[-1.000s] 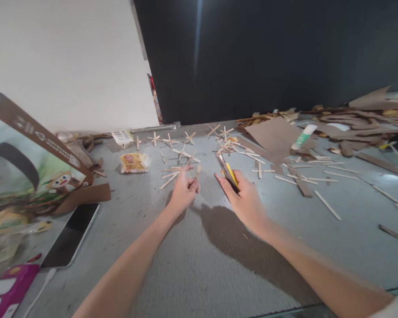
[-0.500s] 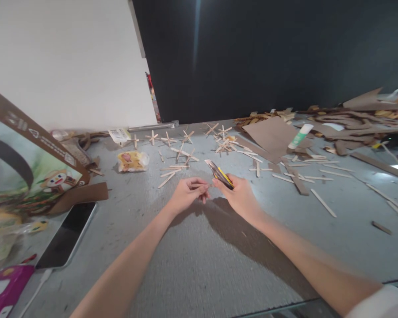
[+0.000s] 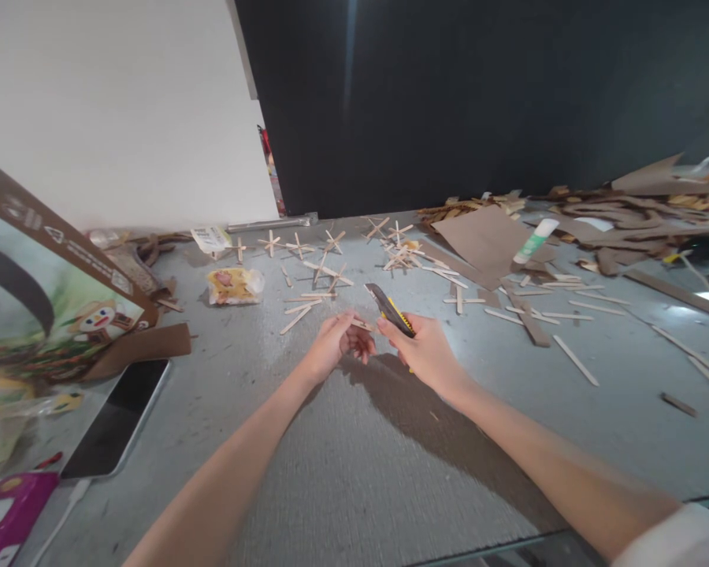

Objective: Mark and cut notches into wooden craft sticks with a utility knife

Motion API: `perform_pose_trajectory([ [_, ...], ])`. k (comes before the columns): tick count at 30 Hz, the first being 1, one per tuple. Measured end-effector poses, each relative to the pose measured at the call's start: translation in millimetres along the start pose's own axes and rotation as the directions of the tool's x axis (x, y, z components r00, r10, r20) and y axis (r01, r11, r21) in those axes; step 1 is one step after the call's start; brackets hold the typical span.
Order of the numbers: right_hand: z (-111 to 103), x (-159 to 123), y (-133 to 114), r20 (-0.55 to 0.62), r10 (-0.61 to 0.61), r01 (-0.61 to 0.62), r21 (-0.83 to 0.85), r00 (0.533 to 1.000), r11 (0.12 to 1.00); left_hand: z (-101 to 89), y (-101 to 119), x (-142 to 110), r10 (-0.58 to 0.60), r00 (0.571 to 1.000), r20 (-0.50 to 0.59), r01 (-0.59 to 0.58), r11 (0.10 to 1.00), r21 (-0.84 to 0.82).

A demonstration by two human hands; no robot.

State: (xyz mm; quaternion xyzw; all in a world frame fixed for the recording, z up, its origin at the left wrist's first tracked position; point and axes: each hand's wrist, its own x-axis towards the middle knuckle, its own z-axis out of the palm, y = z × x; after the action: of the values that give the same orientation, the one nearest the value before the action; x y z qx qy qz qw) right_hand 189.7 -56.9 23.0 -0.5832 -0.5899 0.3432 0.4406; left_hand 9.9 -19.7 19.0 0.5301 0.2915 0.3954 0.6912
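My left hand (image 3: 336,345) is closed in a pinch on a short wooden stick (image 3: 360,324) above the grey table (image 3: 343,472). My right hand (image 3: 426,350) is wrapped round a yellow and black utility knife (image 3: 391,310), its tip pointing up and left, close to the stick. The two hands almost touch at the middle of the table. Beyond them lie several loose wooden sticks (image 3: 307,303) and several glued stick crosses (image 3: 331,240).
A phone (image 3: 115,429) lies at the left by a printed cardboard box (image 3: 47,291). A snack packet (image 3: 233,285) sits left of the sticks. Cardboard sheets (image 3: 484,240), scraps and a glue tube (image 3: 535,240) fill the right back. A dark panel stands behind.
My hands have come together: the left one brought the stick down and right, and the right one swung the knife left toward it.
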Motion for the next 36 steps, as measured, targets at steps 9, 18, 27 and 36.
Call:
perform_pose_trajectory([
  [9,-2.1,-2.7,-5.4,0.003,-0.013,0.013,-0.015,1.0,1.0,-0.4,0.4,-0.1,0.015,0.998,-0.054,-0.014,1.0,0.02],
  [18,-1.8,-2.1,-4.2,-0.008,-0.026,0.026,-0.021,1.0,0.999,-1.1,2.0,0.7,-0.017,0.997,-0.072,0.017,1.0,-0.008],
  [27,-1.6,-3.1,-6.4,-0.017,-0.036,0.035,-0.063,0.999,0.997,-0.1,1.7,0.0,-0.002,0.991,-0.134,0.009,0.999,0.051],
  [36,-2.6,-3.1,-7.9,-0.029,-0.109,0.104,-0.121,0.994,0.987,0.0,-3.3,1.7,0.032,0.98,-0.199,-0.013,0.995,0.096],
])
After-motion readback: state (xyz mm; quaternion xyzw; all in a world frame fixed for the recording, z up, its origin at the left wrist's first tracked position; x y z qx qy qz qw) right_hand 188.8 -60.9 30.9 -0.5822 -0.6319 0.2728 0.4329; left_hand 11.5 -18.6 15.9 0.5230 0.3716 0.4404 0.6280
